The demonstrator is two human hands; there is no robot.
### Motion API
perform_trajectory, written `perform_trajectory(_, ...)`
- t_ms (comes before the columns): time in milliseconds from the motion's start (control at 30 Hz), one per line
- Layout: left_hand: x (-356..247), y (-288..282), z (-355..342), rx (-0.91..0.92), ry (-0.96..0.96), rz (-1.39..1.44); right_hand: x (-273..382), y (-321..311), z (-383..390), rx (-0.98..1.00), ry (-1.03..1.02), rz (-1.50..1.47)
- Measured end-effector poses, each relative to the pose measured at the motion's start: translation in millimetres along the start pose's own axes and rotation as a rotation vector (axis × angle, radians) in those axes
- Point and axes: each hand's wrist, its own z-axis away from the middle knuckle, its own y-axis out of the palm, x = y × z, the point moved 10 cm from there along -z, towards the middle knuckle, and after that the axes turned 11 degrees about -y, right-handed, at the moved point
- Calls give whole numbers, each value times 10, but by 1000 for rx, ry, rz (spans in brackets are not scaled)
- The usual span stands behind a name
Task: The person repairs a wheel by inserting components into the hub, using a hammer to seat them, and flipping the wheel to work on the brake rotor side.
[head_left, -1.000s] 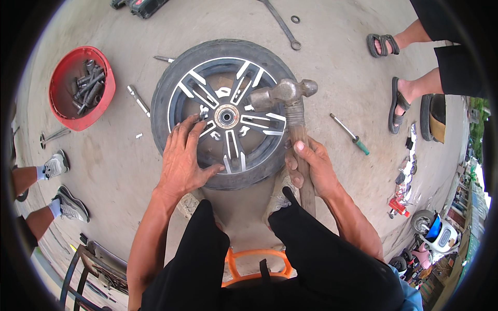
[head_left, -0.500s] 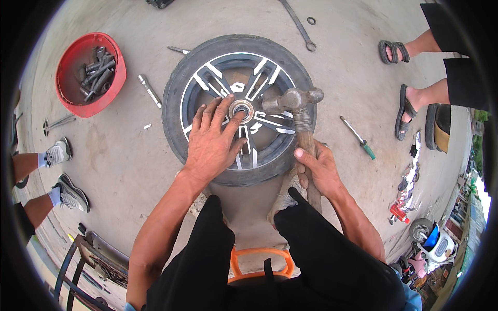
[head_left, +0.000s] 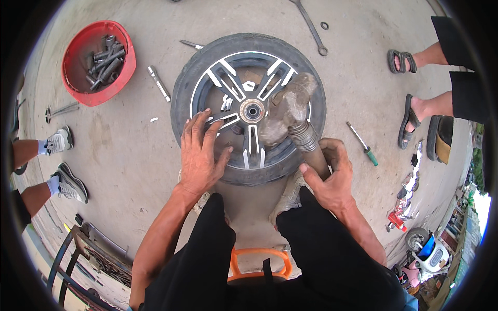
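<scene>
The tyred alloy wheel [head_left: 249,45] lies flat before me, its bearing hub [head_left: 252,111] at the centre. My left hand [head_left: 203,158] is open over the wheel's lower-left part, fingers spread on or just above rim and spoke. My right hand [head_left: 332,176] holds the hammer [head_left: 306,140] by its handle in a loose grip, thumb low. The motion-blurred hammer head is tilted over the spokes right of the hub and hides part of them; whether it touches the wheel I cannot tell.
A red helmet-shaped container [head_left: 83,96] holds metal sockets. A socket bar [head_left: 158,83], wrench [head_left: 308,28] and green-handled tool [head_left: 369,155] lie around the wheel. Other people's shoes [head_left: 72,181] and sandals [head_left: 407,122] stand at both sides. An orange stool [head_left: 259,250] is beneath me.
My left hand moved onto the hub, then back to the lower left. The hammer head has tilted and blurred as my right grip loosened. The view has shifted slightly.
</scene>
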Motion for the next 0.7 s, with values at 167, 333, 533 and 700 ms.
perform_trajectory(167, -10, 45, 15, 0, 41, -88, -12, 586, -17, 579, 664, -407)
perform_trajectory(333, -3, 36, -19, -34, 44, -51, -168, 371, -75, 283, 209, 225)
perform_trajectory(533, 17, 27, 8, -23, 26, -61, -51, 446, -139, 283, -9, 392)
perform_trajectory(700, -8, 34, -6, -15, 29, -35, -148, 546, -173, 334, -104, 566)
